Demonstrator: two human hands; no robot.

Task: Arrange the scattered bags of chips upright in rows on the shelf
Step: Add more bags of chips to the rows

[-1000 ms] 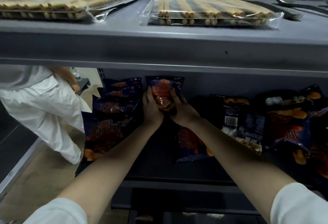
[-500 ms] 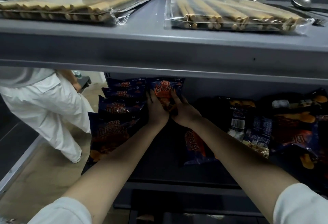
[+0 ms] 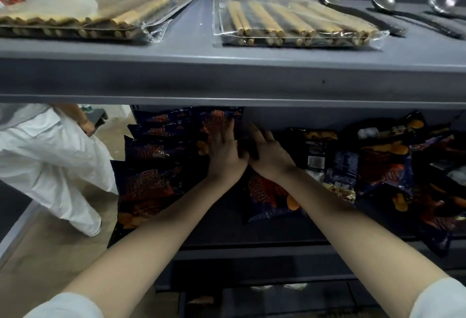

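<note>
A dark blue chip bag [image 3: 222,117] with orange print stands upright at the back of the lower shelf [image 3: 252,252]. My left hand [image 3: 223,148] lies on its face with straight fingers. My right hand [image 3: 268,155] grips its lower right edge. To the left, a row of upright chip bags [image 3: 151,166] runs from back to front. Another chip bag [image 3: 267,199] lies flat under my right forearm. A scattered pile of chip bags [image 3: 383,166] covers the right side of the shelf.
The upper shelf [image 3: 227,75] overhangs the hands and carries clear packs of wafer sticks [image 3: 290,22] and metal ladles [image 3: 383,2]. A person in white trousers [image 3: 50,161] stands left of the shelving, on the floor [image 3: 37,254].
The camera has dipped and come closer. My left hand has slid from the bag's side onto its face, and both hands have pushed the bag a little farther back and left.
</note>
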